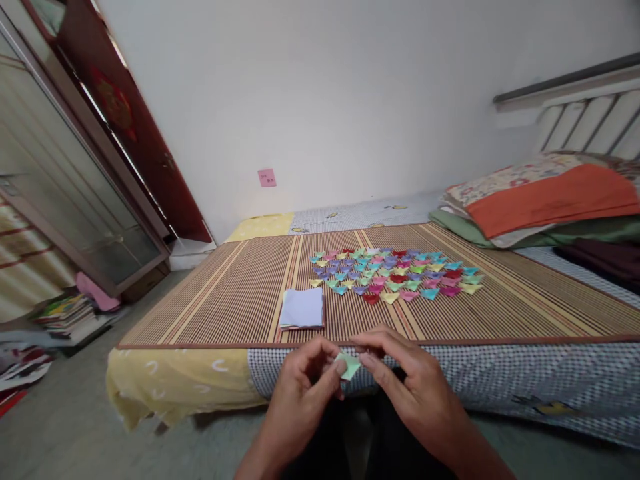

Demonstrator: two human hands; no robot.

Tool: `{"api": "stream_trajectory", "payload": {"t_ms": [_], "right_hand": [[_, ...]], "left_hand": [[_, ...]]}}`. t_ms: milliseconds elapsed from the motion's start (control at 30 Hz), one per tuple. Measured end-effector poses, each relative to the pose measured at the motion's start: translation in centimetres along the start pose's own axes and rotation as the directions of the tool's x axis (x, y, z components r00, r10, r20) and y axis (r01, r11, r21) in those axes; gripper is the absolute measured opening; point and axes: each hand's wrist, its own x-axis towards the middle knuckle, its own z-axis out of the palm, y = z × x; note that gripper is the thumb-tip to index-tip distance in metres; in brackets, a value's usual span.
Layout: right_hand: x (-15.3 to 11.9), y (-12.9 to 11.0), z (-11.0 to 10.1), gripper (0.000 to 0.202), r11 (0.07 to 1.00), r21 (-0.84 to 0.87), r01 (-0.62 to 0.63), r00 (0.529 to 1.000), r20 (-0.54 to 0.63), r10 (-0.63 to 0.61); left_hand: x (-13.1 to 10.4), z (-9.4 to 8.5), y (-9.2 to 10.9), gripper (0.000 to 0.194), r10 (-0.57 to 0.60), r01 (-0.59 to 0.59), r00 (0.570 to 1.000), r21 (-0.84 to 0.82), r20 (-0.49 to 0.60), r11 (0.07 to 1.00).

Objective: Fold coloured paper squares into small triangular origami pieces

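Note:
A small piece of light green folded paper (351, 368) is held just in front of the bed's edge. My left hand (306, 383) pinches its left side between thumb and fingers. At the paper's upper right corner are the thumb and fingertips of my right hand (407, 373), closed on it. Beyond my hands lies a stack of square paper sheets (303, 308), with a pale lavender sheet on top. To the right of the stack, rows of small folded paper pieces (395, 277) in many colours cover part of the mat.
A striped bamboo mat (225, 293) covers the bed. Folded bedding (550, 200) is piled at the right, beside a dark cloth (600, 260). At the left stand a glass-panelled cabinet (85, 173) and a stack of books (65, 313). A pink note (267, 177) is on the wall.

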Motion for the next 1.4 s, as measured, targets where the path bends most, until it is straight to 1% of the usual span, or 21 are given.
{"api": "stream_trajectory", "payload": {"t_ms": [67, 133, 200, 267, 367, 433, 567, 767, 900, 1000, 1133, 1300, 1400], "right_hand": [[0.1, 0.1, 0.1, 0.015, 0.999, -0.011, 0.045, 0.998, -0.039, -0.046], [0.1, 0.0, 0.3, 0.012, 0.997, -0.006, 0.083, 0.995, -0.056, -0.083], [0.1, -0.2, 0.7, 0.011, 0.995, -0.004, 0.098, 0.991, -0.094, -0.098], [0.0, -0.3, 1.0, 0.014, 0.996, -0.003, 0.094, 0.987, -0.135, -0.093], [0.0, -0.5, 1.2, 0.017, 0.996, -0.012, 0.091, 0.979, -0.181, -0.092], [0.0, -0.5, 1.2, 0.015, 0.994, -0.029, 0.11, 0.974, -0.197, -0.114], [0.2, -0.4, 1.4, 0.015, 0.988, -0.056, 0.142, 0.972, -0.183, -0.15], [0.2, -0.3, 1.6, 0.017, 0.993, -0.054, 0.108, 0.97, -0.214, -0.117], [0.2, 0.0, 1.3, 0.017, 0.994, -0.047, 0.095, 0.968, -0.228, -0.103], [0.2, 0.4, 1.3, 0.016, 0.997, -0.041, 0.072, 0.967, -0.243, -0.08], [0.1, 0.7, 1.4, 0.015, 0.999, -0.036, 0.041, 0.963, -0.265, -0.049], [0.1, 1.1, 1.7, 0.013, 1.0, 0.0, -0.006, 0.957, -0.29, 0.005], [0.1, 1.2, 1.9, 0.014, 0.999, 0.032, -0.025, 0.957, -0.288, 0.033]], "left_hand": [[0.0, 0.2, 0.2, 0.023, 0.056, -0.05, 0.998, 0.16, -0.038, 0.986], [-0.1, 0.4, 0.5, 0.024, 0.128, -0.106, 0.99, 0.309, -0.051, 0.945], [-0.3, 0.6, 0.7, 0.025, 0.182, -0.147, 0.982, 0.39, -0.052, 0.909], [-0.4, 0.8, 0.8, 0.024, 0.215, -0.167, 0.974, 0.417, -0.071, 0.893], [-0.6, 0.9, 0.7, 0.024, 0.254, -0.184, 0.962, 0.438, -0.105, 0.88], [-0.7, 0.9, 0.7, 0.023, 0.271, -0.197, 0.957, 0.452, -0.104, 0.87], [-0.7, 0.9, 0.6, 0.023, 0.268, -0.203, 0.96, 0.455, -0.084, 0.867], [-0.5, 1.1, 0.0, 0.021, 0.275, -0.211, 0.958, 0.443, -0.084, 0.871], [-0.5, 1.2, -0.2, 0.02, 0.281, -0.203, 0.952, 0.435, -0.123, 0.877], [-0.5, 1.4, -0.6, 0.02, 0.27, -0.187, 0.948, 0.395, -0.167, 0.9], [-0.5, 1.7, -1.5, 0.013, 0.299, -0.202, 0.921, 0.35, -0.251, 0.915], [-0.6, 1.6, -2.1, 0.011, 0.341, -0.239, 0.906, 0.364, -0.249, 0.9], [-0.7, 1.6, -2.1, 0.012, 0.294, -0.196, 0.915, 0.333, -0.275, 0.922]]}}
